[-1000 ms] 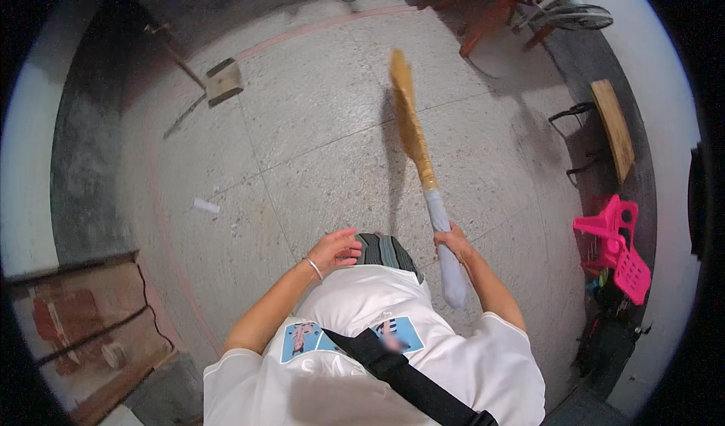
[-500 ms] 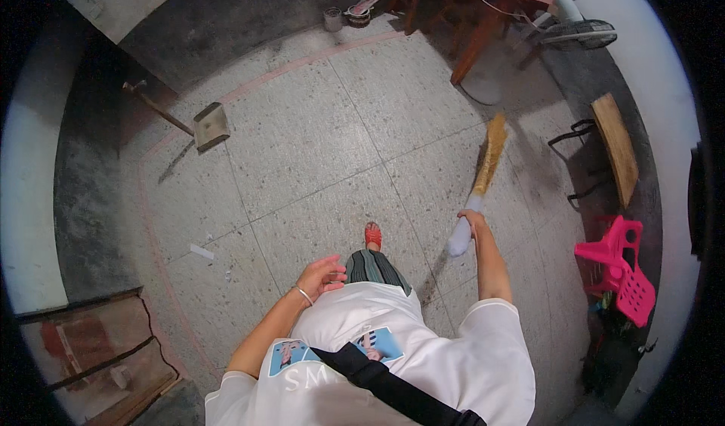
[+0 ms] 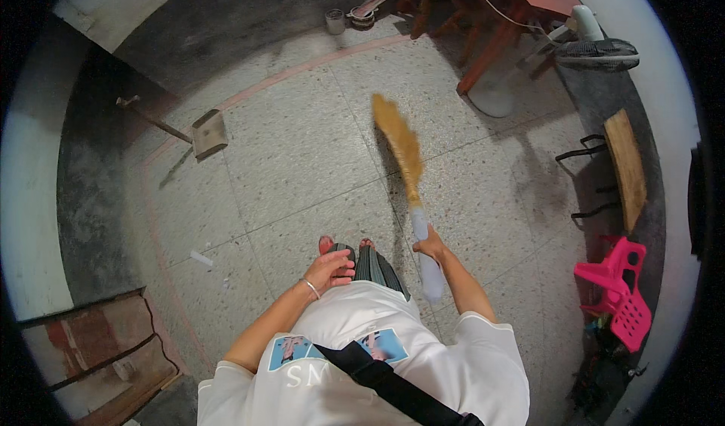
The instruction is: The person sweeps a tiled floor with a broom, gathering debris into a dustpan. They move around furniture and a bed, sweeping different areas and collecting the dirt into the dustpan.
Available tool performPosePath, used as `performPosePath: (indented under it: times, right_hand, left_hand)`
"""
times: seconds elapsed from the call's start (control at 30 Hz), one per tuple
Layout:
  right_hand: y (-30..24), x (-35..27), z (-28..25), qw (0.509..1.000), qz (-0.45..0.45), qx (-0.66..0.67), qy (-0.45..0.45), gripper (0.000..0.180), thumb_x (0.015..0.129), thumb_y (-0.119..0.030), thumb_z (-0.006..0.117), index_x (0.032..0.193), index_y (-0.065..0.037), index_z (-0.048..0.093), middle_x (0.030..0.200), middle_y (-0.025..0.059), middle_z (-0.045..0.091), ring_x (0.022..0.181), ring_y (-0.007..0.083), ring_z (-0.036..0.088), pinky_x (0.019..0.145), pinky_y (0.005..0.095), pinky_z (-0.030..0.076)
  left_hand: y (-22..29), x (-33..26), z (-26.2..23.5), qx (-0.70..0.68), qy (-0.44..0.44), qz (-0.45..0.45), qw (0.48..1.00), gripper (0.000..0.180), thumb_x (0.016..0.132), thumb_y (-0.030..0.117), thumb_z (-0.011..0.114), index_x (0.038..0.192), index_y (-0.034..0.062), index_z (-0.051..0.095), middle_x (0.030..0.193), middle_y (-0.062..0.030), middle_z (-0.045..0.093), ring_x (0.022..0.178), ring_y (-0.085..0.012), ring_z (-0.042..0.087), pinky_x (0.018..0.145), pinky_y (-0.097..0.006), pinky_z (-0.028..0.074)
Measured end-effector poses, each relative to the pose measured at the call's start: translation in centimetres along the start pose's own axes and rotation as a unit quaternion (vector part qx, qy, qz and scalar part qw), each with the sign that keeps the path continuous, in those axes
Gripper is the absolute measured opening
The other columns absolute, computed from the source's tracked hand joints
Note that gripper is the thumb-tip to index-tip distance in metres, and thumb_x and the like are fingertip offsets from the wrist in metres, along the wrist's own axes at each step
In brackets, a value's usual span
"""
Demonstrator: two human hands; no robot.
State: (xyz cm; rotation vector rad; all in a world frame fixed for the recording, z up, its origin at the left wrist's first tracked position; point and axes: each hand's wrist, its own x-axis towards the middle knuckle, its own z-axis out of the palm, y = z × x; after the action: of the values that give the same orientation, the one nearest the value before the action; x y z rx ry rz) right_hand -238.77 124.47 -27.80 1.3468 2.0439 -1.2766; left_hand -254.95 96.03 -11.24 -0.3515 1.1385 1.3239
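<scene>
A short broom (image 3: 401,148) with golden-brown bristles and a pale, wrapped handle is in my right hand (image 3: 430,245). My fingers close round the handle about its middle; the bristles point away from me, leaning a little left, over the tiled floor (image 3: 302,162). In front of my waist hovers my left hand (image 3: 331,270), its fingers apart and holding nothing. A long-handled dustpan (image 3: 209,133) stands on the floor at the far left. Nearer, a small white strip (image 3: 202,257) lies on the tiles with tiny scraps beside it.
Along the right wall are a pink plastic chair (image 3: 615,294), a wooden bench (image 3: 625,173) and a standing fan (image 3: 596,52). A wooden table (image 3: 483,56) occupies the far right corner. By the back wall sits a glass jar (image 3: 335,22). A low boxed structure (image 3: 98,350) borders the near left.
The broom has swung leftward in my right hand, from the right side to in front of me. My feet have shifted, and both now show. My left hand stays near my waist.
</scene>
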Motion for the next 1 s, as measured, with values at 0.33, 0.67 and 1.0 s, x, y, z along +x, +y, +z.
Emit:
performPosePath:
  times: [0.33,0.67,1.0]
  right_hand:
    - [-13.5,1.6,-9.7,0.998,-0.067,0.001,-0.017,0.09,0.052,-0.012,0.066,0.133,-0.003,0.026,0.113,0.0162,0.051,0.101,0.0245,0.051,0.085,0.0315,0.04]
    - [-33.9,23.5,-11.2,0.996,0.05,-0.001,0.077,0.079,0.05,-0.012,0.069,0.119,0.003,0.035,0.099,0.0209,0.055,0.087,0.0295,0.056,0.072,0.0382,0.047]
    - [-35.1,21.8,-5.8,0.958,-0.04,-0.284,-0.032,0.099,0.054,-0.015,0.07,0.133,0.001,0.014,0.115,0.0254,0.048,0.109,0.033,0.047,0.091,0.0345,0.038]
  left_hand:
    - [9.9,5.8,-1.7,0.045,-0.031,-0.016,0.998,0.038,0.085,0.018,0.051,0.12,0.0052,0.042,0.097,-0.008,0.056,0.084,-0.0172,0.057,0.073,-0.031,0.05]
    - [24.3,7.7,-9.6,0.013,0.024,0.04,0.999,0.037,0.084,0.016,0.05,0.118,0.0038,0.044,0.098,-0.0093,0.055,0.084,-0.0167,0.057,0.073,-0.03,0.049]
    - [26.4,8.4,-15.2,-0.06,0.079,0.021,0.995,0.035,0.085,0.015,0.047,0.119,0.0057,0.044,0.099,-0.0104,0.055,0.086,-0.0201,0.057,0.076,-0.031,0.049]
